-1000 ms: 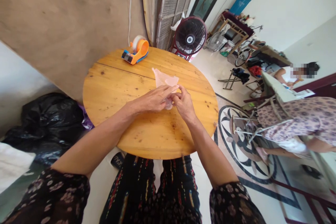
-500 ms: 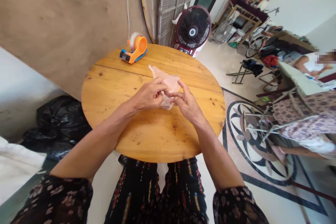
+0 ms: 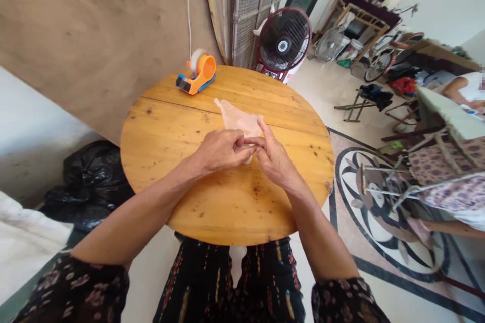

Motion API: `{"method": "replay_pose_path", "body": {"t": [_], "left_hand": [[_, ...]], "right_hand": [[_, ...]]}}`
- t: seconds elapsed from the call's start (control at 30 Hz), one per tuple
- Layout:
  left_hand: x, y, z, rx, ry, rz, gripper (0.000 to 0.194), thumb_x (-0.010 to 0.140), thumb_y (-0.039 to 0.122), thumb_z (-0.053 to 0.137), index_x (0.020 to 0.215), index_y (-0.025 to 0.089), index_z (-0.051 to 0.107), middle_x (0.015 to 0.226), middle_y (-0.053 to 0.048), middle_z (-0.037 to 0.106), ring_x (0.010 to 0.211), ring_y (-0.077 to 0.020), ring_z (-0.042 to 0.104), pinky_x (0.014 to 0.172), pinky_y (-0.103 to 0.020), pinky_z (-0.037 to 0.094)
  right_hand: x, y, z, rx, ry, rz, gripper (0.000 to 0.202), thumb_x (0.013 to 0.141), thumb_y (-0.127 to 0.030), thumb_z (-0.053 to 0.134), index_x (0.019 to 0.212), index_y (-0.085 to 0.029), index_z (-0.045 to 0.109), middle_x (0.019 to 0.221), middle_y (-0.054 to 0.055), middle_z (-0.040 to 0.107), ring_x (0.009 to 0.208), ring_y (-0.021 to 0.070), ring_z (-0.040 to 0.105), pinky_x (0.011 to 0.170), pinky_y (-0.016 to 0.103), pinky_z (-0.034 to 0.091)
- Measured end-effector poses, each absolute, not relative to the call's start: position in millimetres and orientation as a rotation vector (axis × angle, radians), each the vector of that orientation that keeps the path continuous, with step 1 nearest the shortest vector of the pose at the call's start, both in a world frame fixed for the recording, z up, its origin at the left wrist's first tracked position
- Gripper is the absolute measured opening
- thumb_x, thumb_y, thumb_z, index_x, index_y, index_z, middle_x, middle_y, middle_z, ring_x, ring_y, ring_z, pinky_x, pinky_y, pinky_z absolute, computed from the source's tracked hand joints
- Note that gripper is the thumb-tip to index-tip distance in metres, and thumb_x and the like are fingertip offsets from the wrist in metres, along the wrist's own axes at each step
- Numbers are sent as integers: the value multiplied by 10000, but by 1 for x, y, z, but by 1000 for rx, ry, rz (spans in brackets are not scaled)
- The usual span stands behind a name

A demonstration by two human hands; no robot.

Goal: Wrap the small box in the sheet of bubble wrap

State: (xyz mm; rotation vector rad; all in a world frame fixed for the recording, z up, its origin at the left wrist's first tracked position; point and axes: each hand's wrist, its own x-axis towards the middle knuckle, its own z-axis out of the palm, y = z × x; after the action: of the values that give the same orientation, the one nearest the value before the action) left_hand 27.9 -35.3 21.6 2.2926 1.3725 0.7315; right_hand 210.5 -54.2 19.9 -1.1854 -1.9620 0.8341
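A thin, pale pink sheet (image 3: 242, 118) lies on the round wooden table (image 3: 227, 207), its near part hidden under my hands. My left hand (image 3: 224, 149) is curled over the sheet's near edge, thumb and fingers closed, and what is between them is too small to make out. My right hand (image 3: 272, 154) meets it from the right. Its index finger is raised and its other fingers touch the fingertips of my left hand; whether it grips anything is hidden.
An orange and blue tape dispenser (image 3: 197, 74) stands at the table's back left. Behind the table is a fan (image 3: 283, 46). Black plastic bags (image 3: 91, 181) lie on the left. At the right, a person (image 3: 460, 88) sits by another table (image 3: 441, 111).
My left hand has turned palm down and its fingers have closed further against my right hand, covering more of the sheet's near part. The whole view has shifted slightly.
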Motion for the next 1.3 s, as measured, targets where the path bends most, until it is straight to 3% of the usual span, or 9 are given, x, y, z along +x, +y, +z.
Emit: {"method": "replay_pose_path", "body": {"t": [0.3,0.6,0.7,0.83,1.0,1.3], "left_hand": [[32,-35,11,2222,1365,854,217,818,408,613,802,192,614,778,-6,672,664,-142,559,590,-263,347],[25,-29,15,2251,1263,708,109,785,268,568,783,179,632,750,-6,665,632,-134,529,582,-261,321],[23,-28,14,2308,1244,688,118,783,248,551,776,177,645,774,-26,672,682,-153,556,613,-268,347],[23,-28,13,2319,1250,627,129,773,244,557,790,182,669,814,-43,690,746,-180,596,661,-280,380],[23,-29,15,2317,1258,604,155,776,241,561,841,184,690,853,-51,704,784,-197,614,668,-285,389],[22,-31,18,2297,1249,616,108,789,231,567,820,183,659,883,-45,692,761,-178,594,644,-275,370]], "right_hand": [[210,-58,20,-1171,-1966,848,793,861,-112,434,1591,-227,148,1246,80,705,1147,239,647,1058,483,448],[206,-55,9,-1135,-1840,916,724,870,-138,424,1562,-199,221,1132,87,726,960,179,691,973,424,515],[210,-54,13,-1138,-1763,881,604,906,-194,448,1500,-240,349,1169,90,709,910,169,704,918,400,547],[220,-51,32,-1196,-1749,648,322,904,-262,536,1211,-238,627,1094,69,720,861,169,697,859,371,563],[226,-35,52,-1129,-1907,366,168,884,-246,580,969,-244,725,1121,73,712,1041,199,667,814,330,555],[234,8,52,-1044,-2095,556,189,847,-233,602,992,-245,722,1305,84,647,1240,233,587,905,368,521]]}}
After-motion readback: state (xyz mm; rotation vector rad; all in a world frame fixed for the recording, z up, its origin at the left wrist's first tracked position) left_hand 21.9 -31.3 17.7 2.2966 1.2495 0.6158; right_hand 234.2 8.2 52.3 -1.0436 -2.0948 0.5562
